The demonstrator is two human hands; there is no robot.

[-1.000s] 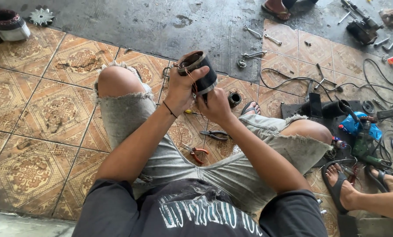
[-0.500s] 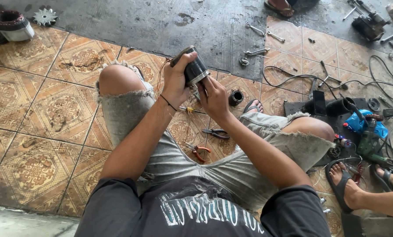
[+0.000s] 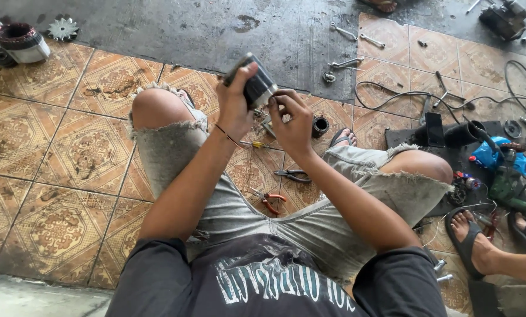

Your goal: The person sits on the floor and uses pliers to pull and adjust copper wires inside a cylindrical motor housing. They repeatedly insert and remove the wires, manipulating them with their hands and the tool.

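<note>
The left hand (image 3: 234, 105) is gripping a dark cylindrical metal motor part (image 3: 256, 87) above the knees, while the right hand (image 3: 292, 120) is pinching at its lower end. Pliers (image 3: 290, 174) and spanners (image 3: 345, 63) are lying unused on the tiled floor (image 3: 51, 170), so the work appears midway.

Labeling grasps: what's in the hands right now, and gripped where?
Left hand wraps the side of a dark cylindrical motor part, lifted above the knees. Right hand fingers pinch at its lower end.

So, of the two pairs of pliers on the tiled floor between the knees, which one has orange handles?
The orange-handled pliers lie nearer the person's body; the dark-handled pliers lie farther out, toward the sandalled foot.
</note>
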